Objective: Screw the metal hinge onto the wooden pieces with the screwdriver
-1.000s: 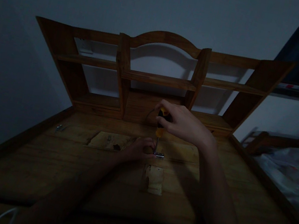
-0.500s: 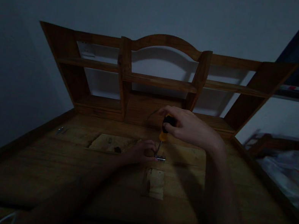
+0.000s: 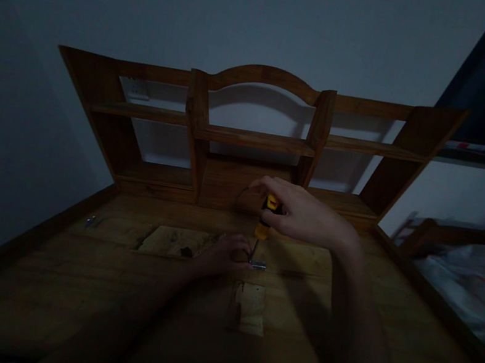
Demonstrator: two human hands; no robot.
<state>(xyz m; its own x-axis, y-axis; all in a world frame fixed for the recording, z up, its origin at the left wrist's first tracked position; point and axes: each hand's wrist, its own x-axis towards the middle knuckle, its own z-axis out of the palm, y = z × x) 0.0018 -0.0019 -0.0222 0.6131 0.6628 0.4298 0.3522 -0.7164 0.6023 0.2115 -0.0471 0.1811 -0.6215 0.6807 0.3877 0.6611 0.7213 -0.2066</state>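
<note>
A screwdriver [image 3: 262,230] with a yellow and black handle stands nearly upright, its shaft pointing down at the desktop. My right hand [image 3: 298,210] grips that handle from above and the right. At the shaft's lower end lies a small shiny metal piece [image 3: 259,266], flat on the wood; its exact kind is too dark to make out. My left hand [image 3: 230,251] pinches the left end of this piece, thumb and fingers close to the screwdriver's tip. The tip meets the piece near those fingers, which partly hide the contact.
The wooden desktop [image 3: 182,308] has pale worn patches [image 3: 251,308] where the surface is stripped. Small metal parts [image 3: 90,220] lie at its left. A wooden shelf unit [image 3: 254,140] rises along the back against the wall. Plastic-covered stuff [image 3: 472,285] sits beyond the right edge.
The view has shifted slightly, so the desk appears lower. My right hand has turned a little on the screwdriver handle, showing more yellow. My left hand stays at the metal piece.
</note>
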